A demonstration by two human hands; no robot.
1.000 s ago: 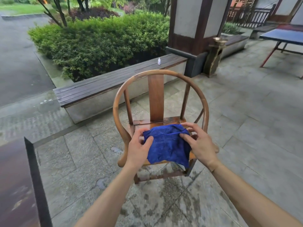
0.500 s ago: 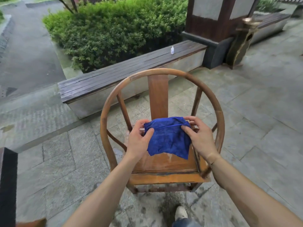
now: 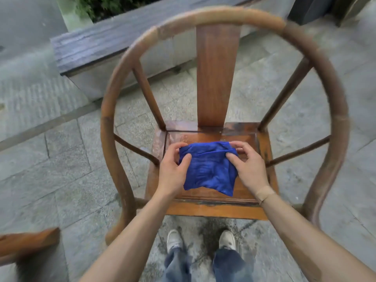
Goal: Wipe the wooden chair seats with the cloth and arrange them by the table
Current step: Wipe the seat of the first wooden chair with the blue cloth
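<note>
Head view: we hold the cloth with both hands over the chair seat. Left hand pinches its 9 o'clock edge, thumb on top; right hand pinches the 3 o'clock edge. Cloth's top fold runs 9 to 3, between the grips; the loose part hangs toward 6. It is over the middle of the seat, both hands about equally near. We judge the wipe starts by pressing it flat. Whether the cloth already touches the wood, we cannot tell. Chair rail blurred; bench at 11 cut off; a wooden corner at 8, unidentified
</note>
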